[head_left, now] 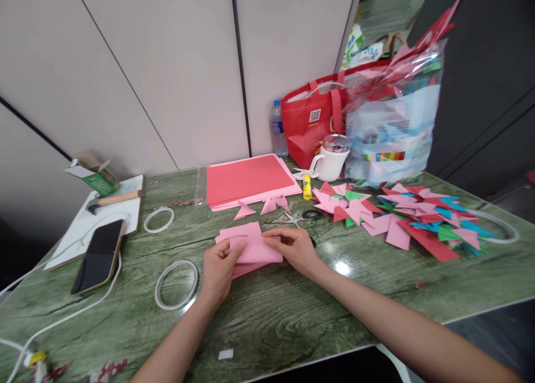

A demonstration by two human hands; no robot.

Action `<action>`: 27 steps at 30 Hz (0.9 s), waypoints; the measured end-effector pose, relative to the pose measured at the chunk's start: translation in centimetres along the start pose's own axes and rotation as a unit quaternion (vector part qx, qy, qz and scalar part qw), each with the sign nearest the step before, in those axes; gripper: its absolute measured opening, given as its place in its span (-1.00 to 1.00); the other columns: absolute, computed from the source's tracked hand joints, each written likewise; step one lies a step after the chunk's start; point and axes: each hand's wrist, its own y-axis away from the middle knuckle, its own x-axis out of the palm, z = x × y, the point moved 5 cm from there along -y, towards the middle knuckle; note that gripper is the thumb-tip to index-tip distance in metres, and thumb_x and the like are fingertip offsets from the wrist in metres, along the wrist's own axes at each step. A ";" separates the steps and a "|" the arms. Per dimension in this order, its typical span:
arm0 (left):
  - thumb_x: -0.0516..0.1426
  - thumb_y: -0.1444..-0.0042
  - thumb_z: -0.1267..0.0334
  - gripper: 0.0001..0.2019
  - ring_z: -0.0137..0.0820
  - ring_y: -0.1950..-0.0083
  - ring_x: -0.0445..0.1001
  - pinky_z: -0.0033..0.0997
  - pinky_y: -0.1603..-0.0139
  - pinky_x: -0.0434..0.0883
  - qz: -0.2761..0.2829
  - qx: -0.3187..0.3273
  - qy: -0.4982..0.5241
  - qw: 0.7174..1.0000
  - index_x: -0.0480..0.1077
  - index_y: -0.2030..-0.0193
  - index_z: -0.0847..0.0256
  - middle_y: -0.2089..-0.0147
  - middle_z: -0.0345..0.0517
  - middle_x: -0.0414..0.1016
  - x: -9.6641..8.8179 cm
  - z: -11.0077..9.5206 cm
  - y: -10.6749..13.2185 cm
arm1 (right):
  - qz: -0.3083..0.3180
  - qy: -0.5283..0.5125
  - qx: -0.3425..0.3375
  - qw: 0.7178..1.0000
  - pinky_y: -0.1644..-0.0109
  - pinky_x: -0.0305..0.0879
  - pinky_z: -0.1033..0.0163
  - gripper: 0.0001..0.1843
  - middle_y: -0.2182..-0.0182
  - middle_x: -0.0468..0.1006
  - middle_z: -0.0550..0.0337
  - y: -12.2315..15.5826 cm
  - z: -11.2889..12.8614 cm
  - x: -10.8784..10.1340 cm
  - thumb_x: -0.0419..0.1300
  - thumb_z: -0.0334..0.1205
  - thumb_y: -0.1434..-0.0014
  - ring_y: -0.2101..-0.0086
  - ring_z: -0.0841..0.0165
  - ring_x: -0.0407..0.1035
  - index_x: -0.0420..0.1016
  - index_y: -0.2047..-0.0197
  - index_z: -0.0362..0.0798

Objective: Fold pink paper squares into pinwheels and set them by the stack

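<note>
Both my hands rest on a pink sheet of paper (pixel 257 250) lying on the green table (pixel 267 310). My left hand (pixel 219 266) pinches the sheet's left edge, fingers closed on it. My right hand (pixel 295 246) grips the sheet's upper right edge, fingers curled over the paper. More pink sheets (pixel 239 232) lie under it. Three small folded pink triangles (pixel 267 205) lie just beyond, in front of a stack of red and pink paper (pixel 249 179).
A heap of folded coloured triangles (pixel 401 218) lies at the right. Scissors (pixel 303 217), a yellow glue stick (pixel 306 186), a white mug (pixel 330 160), a water bottle (pixel 277 127), a red bag (pixel 313 121) and a plastic bag (pixel 393 121) stand behind. Two tape rings (pixel 176 284), a phone (pixel 98 256) lie left.
</note>
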 end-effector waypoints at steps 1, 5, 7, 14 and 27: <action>0.29 0.18 0.23 -0.76 -0.45 0.49 0.39 -0.50 0.46 0.32 -0.001 0.001 0.000 1.000 0.55 0.33 0.30 0.47 -0.13 0.54 0.0 0.0 0.0 | -0.001 0.003 0.000 1.000 0.29 0.34 0.23 -0.84 0.40 0.61 0.16 0.0 0.0 0.0 0.25 -0.17 0.03 0.37 0.31 0.44 0.59 0.37 -0.04; 0.28 0.15 0.22 -0.76 -0.45 0.49 0.40 -0.49 0.45 0.33 0.000 -0.002 -0.005 1.000 0.55 0.31 0.30 0.46 -0.14 0.54 -0.1 0.0 0.0 | -0.005 0.013 0.002 1.000 0.38 0.32 0.26 -0.82 0.45 0.59 0.17 0.0 0.0 0.0 0.25 -0.14 0.03 0.43 0.33 0.42 0.60 0.38 -0.04; 0.28 0.16 0.22 -0.74 -0.45 0.49 0.41 -0.49 0.45 0.33 0.003 -0.005 -0.002 1.000 0.55 0.29 0.29 0.46 -0.14 0.55 -0.1 0.2 -0.1 | -0.007 0.013 0.000 1.000 0.39 0.31 0.26 -0.82 0.46 0.59 0.18 0.0 0.0 0.0 0.25 -0.14 0.03 0.44 0.34 0.41 0.60 0.38 -0.04; 0.30 0.19 0.22 -0.70 -0.42 0.47 0.44 -0.47 0.44 0.35 -0.001 -0.003 0.006 1.000 0.54 0.26 0.30 0.42 -0.09 0.56 -0.1 0.3 0.0 | -0.011 0.003 0.000 1.000 0.30 0.34 0.23 -0.86 0.42 0.60 0.15 0.0 0.0 0.0 0.24 -0.18 0.03 0.39 0.30 0.44 0.59 0.39 -0.03; 0.30 0.18 0.25 -0.75 -0.45 0.48 0.41 -0.50 0.44 0.34 0.003 -0.003 0.015 1.000 0.54 0.31 0.30 0.47 -0.13 0.54 0.1 0.0 0.1 | -0.008 -0.012 0.014 1.000 0.25 0.36 0.20 -0.87 0.39 0.61 0.13 0.0 -0.2 0.0 0.25 -0.21 0.04 0.35 0.28 0.45 0.58 0.39 -0.05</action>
